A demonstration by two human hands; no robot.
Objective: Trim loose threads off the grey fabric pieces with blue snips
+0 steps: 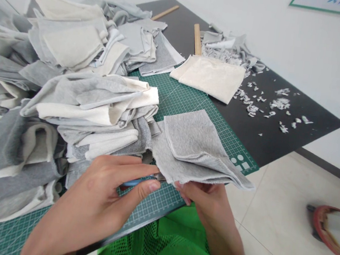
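My left hand (110, 194) is closed around small blue-handled snips (134, 182), mostly hidden by the fingers. Their metal tip reaches the lower left edge of a folded grey fabric piece (191, 138). From below, my right hand (203, 195) grips that piece by its near edge, its fingers partly covered by the cloth. The fabric lies tilted over the right side of the green cutting mat (162, 198), with one corner sticking out past the edge. Just left of it rises a pile of grey and cream fabric pieces (93, 98).
A folded cream cloth (209, 76) lies across the mat's far edge. Behind it are a wooden stick (197, 38) and a heap of fabric scraps (228, 48). Small trimmings (280, 103) are scattered on the black table (266, 142). A red-rimmed object (324, 229) stands on the floor.
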